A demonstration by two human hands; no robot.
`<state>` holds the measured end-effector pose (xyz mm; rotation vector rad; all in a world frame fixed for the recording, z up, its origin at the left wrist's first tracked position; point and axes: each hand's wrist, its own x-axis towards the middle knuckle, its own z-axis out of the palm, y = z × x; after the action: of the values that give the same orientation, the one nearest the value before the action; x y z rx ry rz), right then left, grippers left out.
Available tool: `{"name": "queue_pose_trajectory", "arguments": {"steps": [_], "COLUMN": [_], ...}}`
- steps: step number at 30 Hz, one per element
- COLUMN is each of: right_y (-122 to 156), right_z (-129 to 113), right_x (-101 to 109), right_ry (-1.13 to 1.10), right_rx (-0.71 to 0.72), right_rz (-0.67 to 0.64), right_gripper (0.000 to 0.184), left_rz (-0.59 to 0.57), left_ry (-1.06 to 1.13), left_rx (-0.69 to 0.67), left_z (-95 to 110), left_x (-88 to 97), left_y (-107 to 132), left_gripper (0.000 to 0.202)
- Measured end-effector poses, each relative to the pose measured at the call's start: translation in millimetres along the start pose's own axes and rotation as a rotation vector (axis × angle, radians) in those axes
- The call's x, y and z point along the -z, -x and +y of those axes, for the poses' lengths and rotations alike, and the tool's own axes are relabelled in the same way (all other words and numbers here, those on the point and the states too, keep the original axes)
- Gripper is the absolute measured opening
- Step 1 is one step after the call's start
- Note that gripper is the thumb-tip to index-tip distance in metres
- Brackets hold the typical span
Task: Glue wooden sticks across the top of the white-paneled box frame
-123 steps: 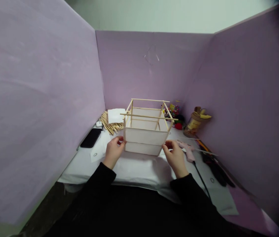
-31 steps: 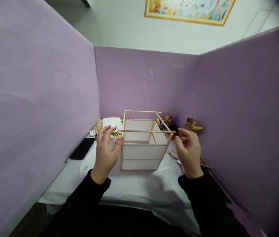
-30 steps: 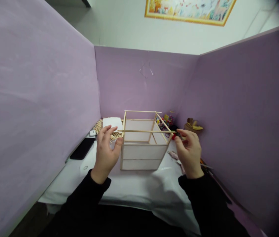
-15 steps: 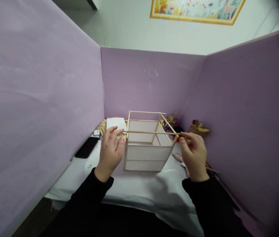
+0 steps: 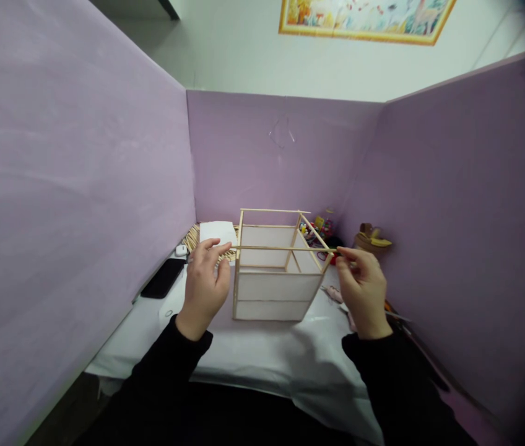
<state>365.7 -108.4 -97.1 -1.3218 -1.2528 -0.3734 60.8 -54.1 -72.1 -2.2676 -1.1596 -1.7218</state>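
Note:
A box frame [image 5: 274,291] of thin wooden sticks with white paper panels stands on the white table cover [image 5: 262,353]. A long thin wooden stick [image 5: 285,249] lies across its front top edge. My left hand [image 5: 205,285] pinches the stick's left end beside the frame's left front corner. My right hand [image 5: 362,288] pinches the right end just past the right front corner. Both sleeves are black.
A black phone [image 5: 163,278] and a small white item [image 5: 180,250] lie at the left. A pile of wooden sticks [image 5: 194,235] and white paper [image 5: 217,231] sit behind. Colourful bits [image 5: 319,228] and a brown jar [image 5: 368,239] stand back right. Purple partition walls [image 5: 72,186] enclose the table.
Four seconds ago both hands held the frame's lower front corners; since then they have risen to the stick's ends. In the last second the hands barely shifted.

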Motion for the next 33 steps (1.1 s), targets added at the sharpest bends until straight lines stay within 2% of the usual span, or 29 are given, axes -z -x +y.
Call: {"name": "queue_pose_trajectory", "arguments": {"steps": [6, 9, 11, 15, 18, 20, 23, 26, 28, 31, 33], "right_y": [2, 6, 11, 24, 29, 29, 23, 22, 29, 50, 67], "right_z": [-1, 2, 6, 19, 25, 27, 30, 39, 52, 80, 100], "right_x": [7, 19, 27, 32, 28, 32, 55, 99, 129, 162, 169], "right_ry": [-0.029, -0.095, -0.125, -0.079, -0.040, -0.028, -0.002, 0.130, 0.267, 0.452, 0.599], "right_rx": [-0.041, -0.107, -0.196, -0.350, -0.352, -0.356, -0.440, -0.527, -0.580, -0.607, -0.596], "right_rz": [-0.045, -0.026, 0.001, -0.067, -0.186, -0.198, -0.064, 0.069, 0.069, -0.079, -0.317], "right_gripper": [0.026, 0.039, 0.046, 0.039, 0.036, 0.036, 0.038, 0.038, 0.037, 0.040, 0.042], "left_rz": [0.014, 0.044, 0.016, -0.070, -0.089, -0.094, -0.115, -0.127, -0.116, -0.078, -0.056], "left_ry": [0.038, 0.107, 0.130, 0.143, 0.150, 0.146, 0.136, 0.128, 0.129, 0.139, 0.153], "left_rx": [-0.022, -0.015, 0.025, 0.122, 0.142, 0.143, 0.158, 0.191, 0.214, 0.247, 0.263], "left_z": [-2, -8, -13, -19, -22, -22, -25, -28, -29, -28, -26], "left_x": [-0.3, -1.4, -3.6, -12.9, -20.0, -21.4, -17.0, -10.0, -7.8, -11.3, -16.5], "left_y": [6, 14, 20, 31, 35, 37, 37, 36, 36, 40, 43], "left_gripper": [0.034, 0.053, 0.061, 0.047, 0.039, 0.038, 0.037, 0.036, 0.035, 0.034, 0.034]}}
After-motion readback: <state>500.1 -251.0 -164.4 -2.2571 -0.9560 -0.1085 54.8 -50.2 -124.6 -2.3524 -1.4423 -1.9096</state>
